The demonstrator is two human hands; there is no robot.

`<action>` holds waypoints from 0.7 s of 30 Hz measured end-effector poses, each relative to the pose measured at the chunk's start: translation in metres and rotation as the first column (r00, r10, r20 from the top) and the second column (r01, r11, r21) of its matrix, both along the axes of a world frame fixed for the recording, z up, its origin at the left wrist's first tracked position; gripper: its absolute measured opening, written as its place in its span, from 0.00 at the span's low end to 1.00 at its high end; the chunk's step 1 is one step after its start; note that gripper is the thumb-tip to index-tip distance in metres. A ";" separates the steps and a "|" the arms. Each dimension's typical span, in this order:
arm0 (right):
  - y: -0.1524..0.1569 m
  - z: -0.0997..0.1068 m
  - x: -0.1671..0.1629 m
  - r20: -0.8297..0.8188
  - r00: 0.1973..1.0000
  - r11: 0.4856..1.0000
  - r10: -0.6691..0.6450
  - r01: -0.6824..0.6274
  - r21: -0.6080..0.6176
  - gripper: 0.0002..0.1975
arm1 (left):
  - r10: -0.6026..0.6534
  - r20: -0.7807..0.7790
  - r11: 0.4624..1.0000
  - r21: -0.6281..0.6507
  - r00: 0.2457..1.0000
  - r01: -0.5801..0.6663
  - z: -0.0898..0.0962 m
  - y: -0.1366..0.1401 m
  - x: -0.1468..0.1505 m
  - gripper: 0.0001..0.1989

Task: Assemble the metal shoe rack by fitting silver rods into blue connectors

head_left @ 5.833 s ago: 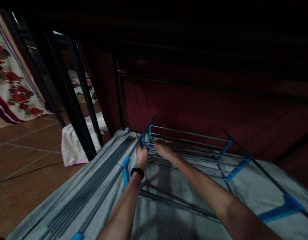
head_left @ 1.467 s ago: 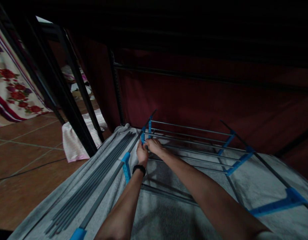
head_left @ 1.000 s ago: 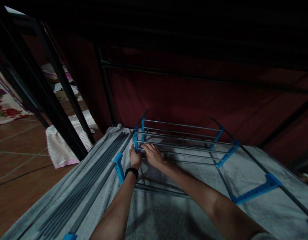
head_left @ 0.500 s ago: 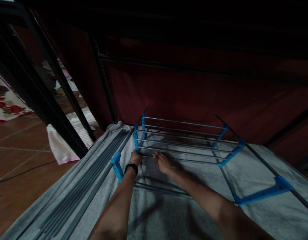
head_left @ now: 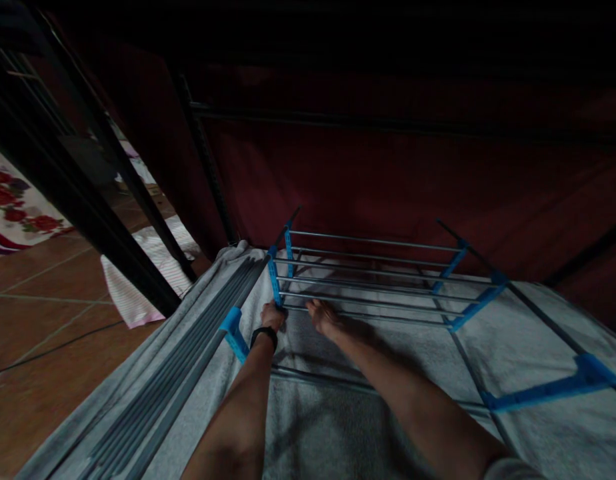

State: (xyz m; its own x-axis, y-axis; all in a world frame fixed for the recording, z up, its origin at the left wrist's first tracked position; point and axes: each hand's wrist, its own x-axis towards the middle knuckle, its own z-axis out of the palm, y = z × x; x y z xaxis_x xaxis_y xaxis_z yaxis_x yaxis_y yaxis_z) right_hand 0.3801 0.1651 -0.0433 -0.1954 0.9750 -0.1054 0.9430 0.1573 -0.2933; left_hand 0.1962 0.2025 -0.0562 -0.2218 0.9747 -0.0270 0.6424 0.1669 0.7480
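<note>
A partly assembled rack of grey metal rods (head_left: 373,272) and blue plastic brackets lies on a grey blanket. My left hand (head_left: 273,316), with a dark band at the wrist, is closed around the lower end of a left blue bracket (head_left: 275,280), where the lowest rod meets it. Just to its right, my right hand (head_left: 322,316) has its fingers closed on that lowest rod (head_left: 388,317), near its left end. The fingertips of both hands are partly hidden. Nearer me on the left side pole is another blue bracket (head_left: 234,330).
Several loose grey rods (head_left: 173,370) lie side by side on the blanket (head_left: 318,433) at left. A large blue bracket (head_left: 553,387) joins the right pole. Dark metal posts (head_left: 83,180) and a dark red cloth (head_left: 378,180) stand around. A striped cloth (head_left: 138,287) hangs toward the tiled floor.
The view has shifted slightly, and the rack's right side now appears farther right. Both hands keep their places at the left end of the lowest rod.
</note>
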 end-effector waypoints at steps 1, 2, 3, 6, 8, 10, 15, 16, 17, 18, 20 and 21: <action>0.000 -0.001 0.001 -0.004 1.000 1.000 0.004 -0.004 -0.002 0.17 | 0.006 -0.018 1.000 -0.023 1.000 -0.006 -0.001 0.002 0.000 0.11; 0.000 -0.001 0.002 -0.008 1.000 1.000 0.008 -0.008 -0.006 0.18 | 0.010 -0.036 0.999 -0.045 0.999 -0.012 -0.001 0.003 0.000 0.11; 0.001 -0.001 0.002 -0.011 1.000 1.000 0.012 -0.012 -0.010 0.18 | 0.013 -0.053 0.998 -0.062 0.999 -0.017 -0.002 0.005 0.000 0.10; 0.003 -0.002 0.003 -0.026 0.999 0.999 0.024 -0.025 -0.026 0.19 | 0.016 -0.087 0.997 -0.071 0.996 -0.022 -0.004 0.008 0.000 0.08; 0.004 -0.002 0.003 -0.040 0.999 0.999 0.028 -0.030 -0.032 0.19 | 0.016 -0.103 0.998 -0.061 0.995 -0.023 -0.007 0.008 0.001 0.07; 0.004 -0.001 0.004 -0.054 0.998 0.999 0.032 -0.034 -0.032 0.20 | 0.014 -0.116 0.998 -0.057 0.993 -0.021 -0.010 0.008 0.001 0.06; 0.005 -0.002 0.007 -0.093 0.994 0.998 0.052 -0.055 -0.025 0.21 | -0.007 -0.141 0.997 -0.075 0.990 -0.004 -0.015 0.007 0.003 0.05; 0.005 -0.002 0.008 -0.100 0.993 0.998 0.058 -0.060 -0.023 0.20 | -0.010 -0.145 0.997 -0.083 0.989 -0.002 -0.014 0.007 0.003 0.06; 0.005 -0.003 0.008 -0.106 0.992 0.998 0.063 -0.066 -0.021 0.20 | -0.013 -0.149 0.996 -0.090 0.989 -0.001 -0.014 0.008 0.003 0.07; 0.006 -0.004 0.009 -0.112 0.991 0.997 0.070 -0.073 -0.019 0.19 | -0.015 -0.153 0.995 -0.096 0.988 0.000 -0.013 0.008 0.003 0.08; 0.007 -0.006 0.010 -0.124 0.989 0.996 0.085 -0.087 -0.011 0.18 | -0.021 -0.158 0.994 -0.109 0.987 0.004 -0.010 0.007 0.003 0.09; 0.007 -0.007 0.011 -0.130 0.987 0.996 0.091 -0.092 -0.006 0.18 | -0.025 -0.159 0.993 -0.115 0.987 0.007 -0.009 0.007 0.003 0.09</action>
State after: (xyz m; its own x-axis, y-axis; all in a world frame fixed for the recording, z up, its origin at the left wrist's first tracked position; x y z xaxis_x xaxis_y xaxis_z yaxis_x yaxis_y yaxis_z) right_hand 0.3912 0.1723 -0.0504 -0.2963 0.9513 -0.0852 0.8789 0.2367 -0.4142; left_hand 0.1996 0.2094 -0.0655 -0.2164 0.9708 -0.1031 0.7557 0.2334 0.6119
